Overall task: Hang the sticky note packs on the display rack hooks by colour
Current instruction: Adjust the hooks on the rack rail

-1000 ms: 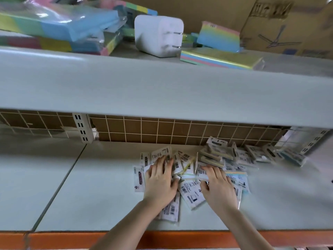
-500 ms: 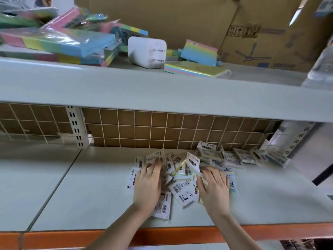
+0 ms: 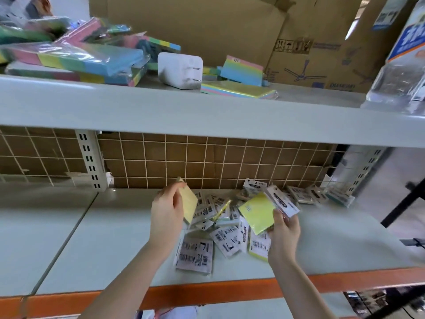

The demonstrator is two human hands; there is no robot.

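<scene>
The left hand (image 3: 166, 212) pinches a pale yellow pack (image 3: 189, 203) lifted above the lower shelf (image 3: 110, 229), its long side tilted up toward the wire grid (image 3: 207, 162). Between the hands lies the loose pile of packs (image 3: 213, 231). The right hand (image 3: 284, 229) grips a bright yellow pack (image 3: 258, 211), header card pointing up-right, equally near the grid; no hooks are visible.

Pack (image 3: 189, 203) in left hand (image 3: 166, 217): fingers hidden behind it. Pile (image 3: 220, 226) labels blurred, unreadable. Bottle (image 3: 397, 84) cut off by right edge.

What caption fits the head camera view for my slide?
Left hand and right hand each lift a yellow sticky note pack from the pile on the shelf.
</scene>
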